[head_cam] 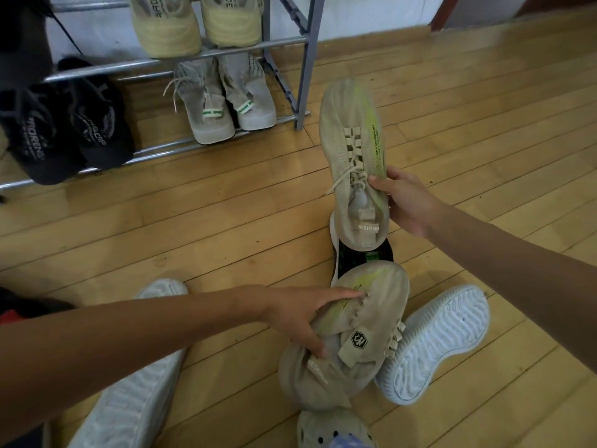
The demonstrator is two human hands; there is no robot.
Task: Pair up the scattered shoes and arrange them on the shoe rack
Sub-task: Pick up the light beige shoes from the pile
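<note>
Fingers of the right hand (407,198) grip one beige sneaker (353,156) at its collar, toe aimed at twelve o'clock above the wooden floor (226,221). Left hand (298,313) clasps the matching beige sneaker (349,337) lower down, at six o'clock of the first. At ten o'clock stands the shoe rack (307,59), holding black, grey and cream pairs. White soles (433,344) lie alongside.
</note>
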